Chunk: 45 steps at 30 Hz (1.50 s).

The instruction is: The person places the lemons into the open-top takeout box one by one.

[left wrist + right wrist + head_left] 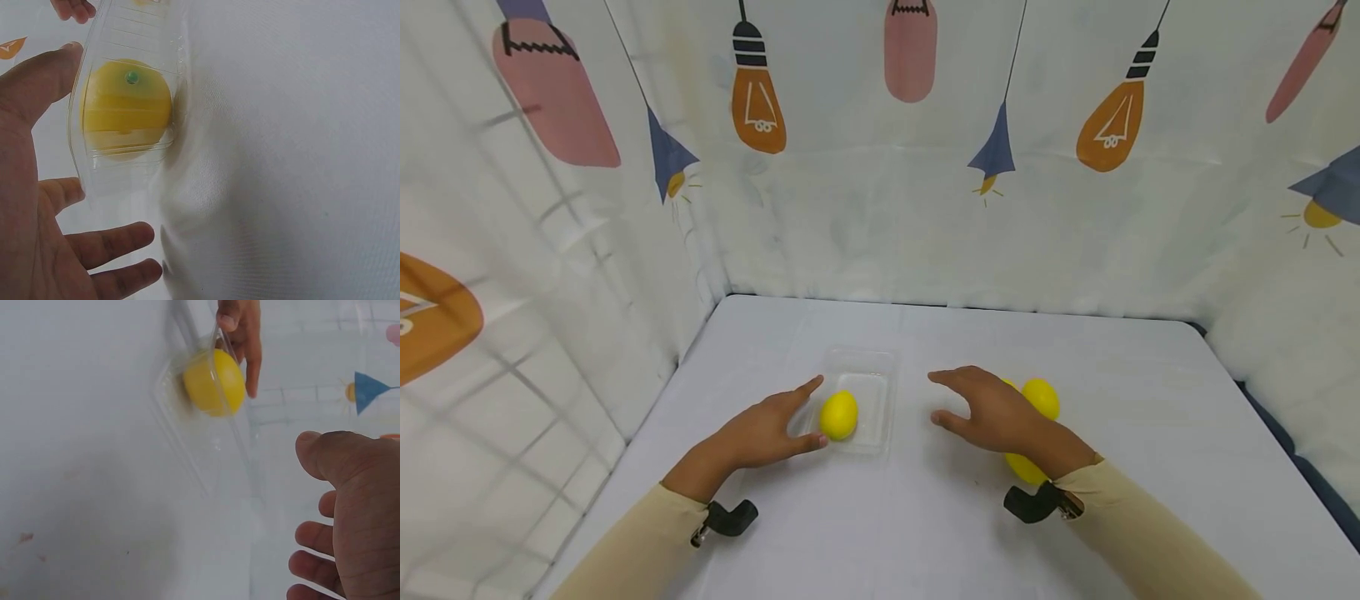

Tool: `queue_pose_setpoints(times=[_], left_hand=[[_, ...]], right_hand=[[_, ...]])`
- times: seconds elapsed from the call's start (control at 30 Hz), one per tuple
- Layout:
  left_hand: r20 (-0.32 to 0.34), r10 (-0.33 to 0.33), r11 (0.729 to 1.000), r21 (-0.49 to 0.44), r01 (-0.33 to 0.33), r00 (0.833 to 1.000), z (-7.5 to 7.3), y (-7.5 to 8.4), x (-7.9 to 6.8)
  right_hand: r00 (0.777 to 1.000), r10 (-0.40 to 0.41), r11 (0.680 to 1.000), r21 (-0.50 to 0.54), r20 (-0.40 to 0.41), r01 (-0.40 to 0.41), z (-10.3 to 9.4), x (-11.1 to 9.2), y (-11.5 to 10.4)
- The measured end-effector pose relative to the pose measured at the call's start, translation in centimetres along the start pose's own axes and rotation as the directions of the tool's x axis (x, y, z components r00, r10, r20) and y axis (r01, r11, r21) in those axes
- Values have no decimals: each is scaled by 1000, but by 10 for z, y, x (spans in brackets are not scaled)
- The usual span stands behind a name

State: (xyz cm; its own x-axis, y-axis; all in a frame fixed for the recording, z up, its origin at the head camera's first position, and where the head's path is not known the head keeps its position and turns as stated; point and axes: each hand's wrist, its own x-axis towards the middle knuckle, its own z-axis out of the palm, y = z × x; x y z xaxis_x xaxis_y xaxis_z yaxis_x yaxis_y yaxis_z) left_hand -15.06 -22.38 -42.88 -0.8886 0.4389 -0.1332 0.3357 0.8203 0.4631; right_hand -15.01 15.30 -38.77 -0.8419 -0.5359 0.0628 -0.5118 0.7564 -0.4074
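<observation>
A clear plastic tray [874, 417] lies on the white table with one yellow lemon-like fruit [838, 415] in its left part. The left wrist view shows a small green spot on that fruit [127, 106]. At the tray's left side is my left hand [763, 429], thumb and fingers spread, with the thumb tip right at the rim. To the right of the tray, my right hand [1000, 412] hovers with fingers extended and nothing in its grasp. More yellow fruits [1042, 398] lie behind and under the right hand and wrist, partly hidden by them.
A white cloth covers the table [1112, 400]. Its back edge meets a white curtain [865, 225] printed with lamps, bulbs and pencils, which also hangs along the left and right sides. Each sleeve carries a black wrist mount [733, 518].
</observation>
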Motion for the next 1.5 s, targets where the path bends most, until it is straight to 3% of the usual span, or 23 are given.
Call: queue_pose_setpoints(times=[0.5, 0.97, 1.5], left_hand=[[-1, 1, 1000, 1, -1, 1000, 2, -2, 0], [17, -9, 1000, 5, 9, 1000, 1, -3, 1], [20, -22, 1000, -7, 22, 1000, 0, -1, 0]], right_hand=[[998, 52, 998, 21, -33, -51, -9, -30, 25], [987, 159, 987, -17, -34, -159, -16, -59, 45], [983, 182, 983, -21, -21, -182, -16, -86, 55]])
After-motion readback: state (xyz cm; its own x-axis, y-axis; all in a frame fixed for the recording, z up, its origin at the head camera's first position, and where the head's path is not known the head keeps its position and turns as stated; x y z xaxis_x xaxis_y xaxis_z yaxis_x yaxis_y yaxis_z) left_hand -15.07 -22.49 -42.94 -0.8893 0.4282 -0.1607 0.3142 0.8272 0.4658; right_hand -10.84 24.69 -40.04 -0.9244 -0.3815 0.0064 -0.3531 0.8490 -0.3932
